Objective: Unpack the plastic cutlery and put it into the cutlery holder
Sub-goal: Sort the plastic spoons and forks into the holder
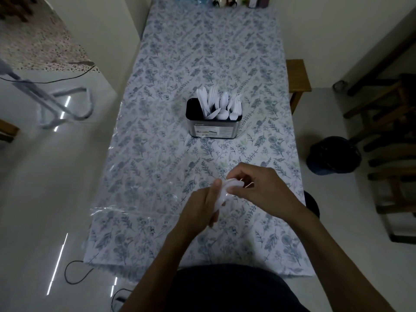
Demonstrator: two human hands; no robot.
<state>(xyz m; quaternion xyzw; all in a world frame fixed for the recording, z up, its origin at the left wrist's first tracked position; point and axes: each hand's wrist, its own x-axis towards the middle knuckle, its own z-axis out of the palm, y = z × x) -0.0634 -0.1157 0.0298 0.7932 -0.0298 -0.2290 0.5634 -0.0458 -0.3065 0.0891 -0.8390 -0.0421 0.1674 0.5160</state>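
Cutlery (221,104) fills holder (213,121) mid-table. Near the table's (157,176) front edge, I see left hand (200,207) and right hand (258,189) both clamped on a wrapped packet (227,190) (contents unclear).

dim, grey indoor light over the table (209,52), colours washed out. bright streaks of glare on the glossy floor (60,255) left of the table. wide-angle bending curves the walls and table edges. hands near the table's front edge slightly blurred.
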